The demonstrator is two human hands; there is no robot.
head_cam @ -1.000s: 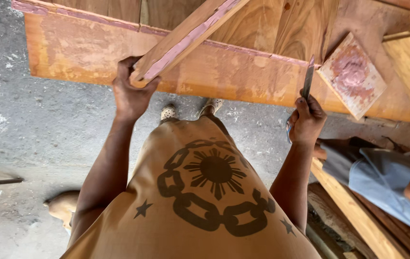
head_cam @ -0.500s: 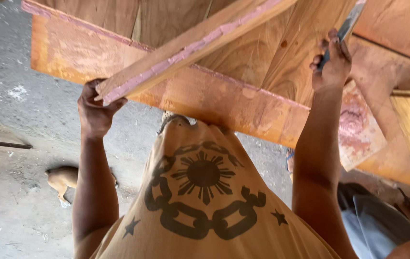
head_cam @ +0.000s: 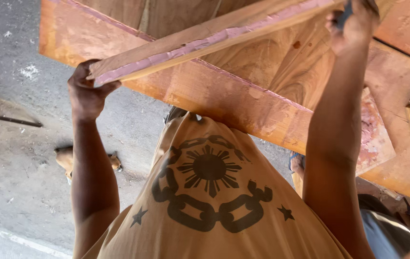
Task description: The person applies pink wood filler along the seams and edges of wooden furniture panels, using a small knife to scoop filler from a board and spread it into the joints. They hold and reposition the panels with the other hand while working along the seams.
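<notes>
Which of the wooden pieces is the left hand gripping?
The narrow wooden strip with the pinkish edge; the left hand grips its near end. It lies slanted across the broad panel, which neither hand grips.

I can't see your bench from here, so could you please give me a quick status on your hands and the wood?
Left hand gripping the end of the wooden strip. Right hand raised, closed on a dark tool. Strip lies across the big plywood panel. Nothing blocking.

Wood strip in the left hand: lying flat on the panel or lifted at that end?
Lifted. The left hand grips the wood strip by its near end, which juts out past the plywood panel's edge, over the concrete floor.
</notes>
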